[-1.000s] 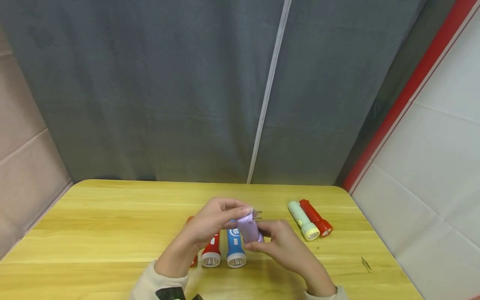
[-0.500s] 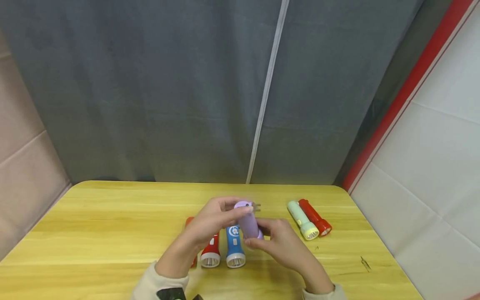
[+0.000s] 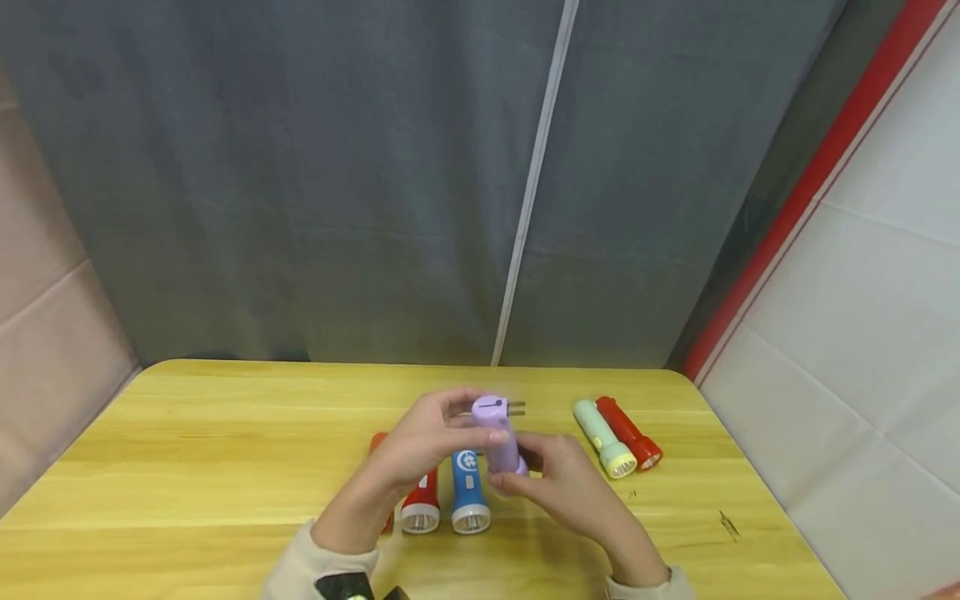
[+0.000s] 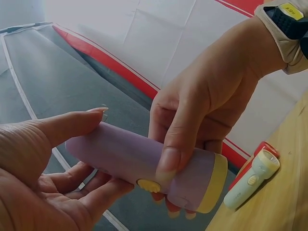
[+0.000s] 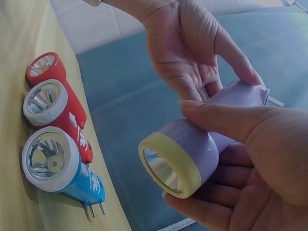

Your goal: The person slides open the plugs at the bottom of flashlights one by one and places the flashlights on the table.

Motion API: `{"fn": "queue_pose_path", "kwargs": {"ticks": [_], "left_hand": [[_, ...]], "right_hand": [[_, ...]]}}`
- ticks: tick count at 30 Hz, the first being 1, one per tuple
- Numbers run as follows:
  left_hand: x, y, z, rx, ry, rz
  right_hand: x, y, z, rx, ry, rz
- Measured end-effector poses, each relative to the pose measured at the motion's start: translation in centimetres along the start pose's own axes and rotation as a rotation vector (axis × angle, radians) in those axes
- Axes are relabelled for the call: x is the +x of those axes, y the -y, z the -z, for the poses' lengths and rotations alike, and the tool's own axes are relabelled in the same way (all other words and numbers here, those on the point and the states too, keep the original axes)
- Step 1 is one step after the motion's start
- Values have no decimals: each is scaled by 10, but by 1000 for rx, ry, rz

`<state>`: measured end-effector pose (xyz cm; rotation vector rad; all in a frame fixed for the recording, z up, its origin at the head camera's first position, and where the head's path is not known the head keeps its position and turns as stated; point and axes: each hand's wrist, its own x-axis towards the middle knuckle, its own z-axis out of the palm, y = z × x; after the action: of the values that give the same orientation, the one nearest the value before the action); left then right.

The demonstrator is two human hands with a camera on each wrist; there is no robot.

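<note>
Both hands hold a purple flashlight [image 3: 501,450] above the table. It has a yellow lens ring [image 5: 185,166], a yellow switch [image 4: 148,186] and two metal plug prongs [image 3: 517,408] sticking out at its tail end. My left hand [image 3: 426,439] grips the tail end between thumb and fingers. Around the head end, my right hand [image 3: 558,477] wraps its fingers, with the thumb lying along the body near the switch in the left wrist view. The lens faces down toward the tabletop, hidden from the head view.
On the wooden table [image 3: 225,450], a blue flashlight [image 3: 469,492], a red one with a white ring [image 3: 422,507] and another red one [image 5: 46,67] lie side by side below the hands. A pale green flashlight [image 3: 604,437] and a red flashlight [image 3: 630,433] lie together at right.
The purple flashlight has turned and tipped, so its tail end face and both prongs now show to the head view. My left thumb has slid lower along its body.
</note>
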<state>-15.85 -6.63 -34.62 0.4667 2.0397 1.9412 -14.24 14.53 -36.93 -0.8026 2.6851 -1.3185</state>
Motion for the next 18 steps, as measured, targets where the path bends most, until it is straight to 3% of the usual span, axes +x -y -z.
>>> {"fn": "queue_pose_path", "kwargs": {"ticks": [10, 18], "left_hand": [[6, 1, -6, 16, -92, -15], [11, 2, -13, -19, -100, -15]], "right_hand": [[-3, 3, 4, -10, -64, -84], [-13, 1, 4, 38, -170, -165]]}}
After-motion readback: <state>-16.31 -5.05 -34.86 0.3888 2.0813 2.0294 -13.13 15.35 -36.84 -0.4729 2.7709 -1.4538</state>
